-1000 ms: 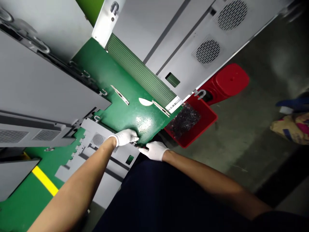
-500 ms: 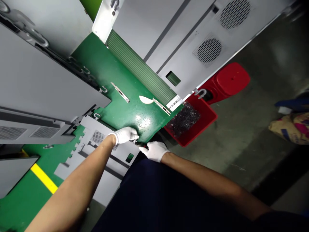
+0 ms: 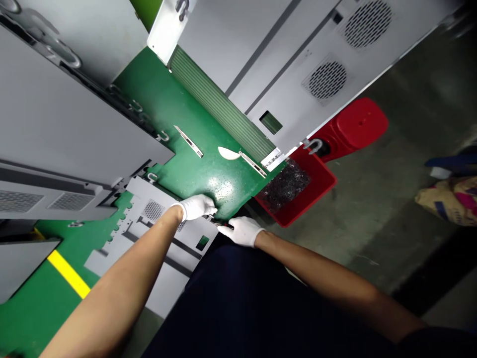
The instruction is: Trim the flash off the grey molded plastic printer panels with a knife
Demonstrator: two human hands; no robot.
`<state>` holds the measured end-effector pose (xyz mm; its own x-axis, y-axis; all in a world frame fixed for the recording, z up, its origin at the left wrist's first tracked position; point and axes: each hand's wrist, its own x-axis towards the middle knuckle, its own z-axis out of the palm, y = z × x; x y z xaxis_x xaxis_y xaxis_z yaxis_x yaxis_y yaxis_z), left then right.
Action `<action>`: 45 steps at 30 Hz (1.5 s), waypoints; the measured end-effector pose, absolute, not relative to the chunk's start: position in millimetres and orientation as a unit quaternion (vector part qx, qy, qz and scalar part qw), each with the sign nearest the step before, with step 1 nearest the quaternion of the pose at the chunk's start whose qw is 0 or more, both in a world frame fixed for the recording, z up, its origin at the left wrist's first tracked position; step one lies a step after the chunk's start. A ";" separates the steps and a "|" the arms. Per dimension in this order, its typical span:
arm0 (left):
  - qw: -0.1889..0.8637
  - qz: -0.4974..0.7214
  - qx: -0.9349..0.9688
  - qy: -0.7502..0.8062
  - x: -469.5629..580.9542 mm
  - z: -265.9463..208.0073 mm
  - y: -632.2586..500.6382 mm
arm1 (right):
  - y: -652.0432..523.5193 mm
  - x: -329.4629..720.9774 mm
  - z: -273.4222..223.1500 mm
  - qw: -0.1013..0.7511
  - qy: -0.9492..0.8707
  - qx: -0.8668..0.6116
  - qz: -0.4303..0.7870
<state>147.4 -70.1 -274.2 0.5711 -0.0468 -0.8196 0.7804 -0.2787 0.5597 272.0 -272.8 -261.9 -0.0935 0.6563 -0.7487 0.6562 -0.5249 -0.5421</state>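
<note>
Left hand (image 3: 198, 207), gloved, extended over grey panel (image 3: 164, 291) at near edge of bench (image 3: 194, 179); fingers curled, whether anything is pinched cannot be told. Tool (image 3: 226, 225) held between hands by bench's near corner, long axis sideways, tip toward left fingertips. Right hand (image 3: 244, 231) nearer: handle gripped, forearm angled in from right.

work gloves (image 3: 244, 232): matt cloth | green worktop (image 3: 197, 179): smooth, glossy | vented grey panel (image 3: 298, 82): matt, metal-look | red tray (image 3: 321, 184): smooth plastic
</note>
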 end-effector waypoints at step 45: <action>0.566 -0.360 0.690 0.272 140.8 -276.7 -66.6 | -252.1 257.6 -254.2 -0.042 -0.547 -0.685 0.480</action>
